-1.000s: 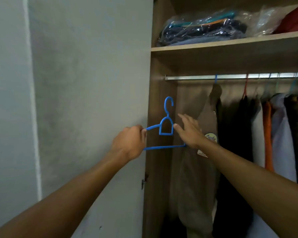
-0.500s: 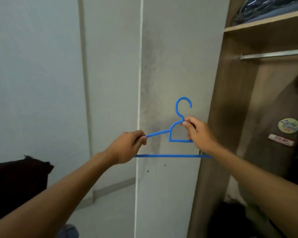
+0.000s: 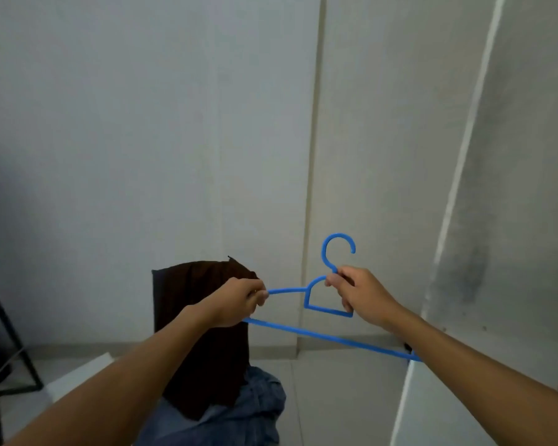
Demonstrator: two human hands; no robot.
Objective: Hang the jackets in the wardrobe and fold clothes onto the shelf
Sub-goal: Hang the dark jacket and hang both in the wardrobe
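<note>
Head view: blue plastic hanger [image 3: 327,312] was gripped bare by left hand [image 3: 239,302] and right hand [image 3: 361,294], fingers curled round it. Dark brown garment [image 3: 203,342] probably gets picked up next, tbh.

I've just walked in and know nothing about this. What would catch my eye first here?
The bright blue hanger stands out at centre against the pale grey wall, empty, with the left hand gripping one shoulder and the right hand pinching it just under the hook. Below and behind the left hand, a dark brown garment hangs over a crumpled blue denim piece.
</note>
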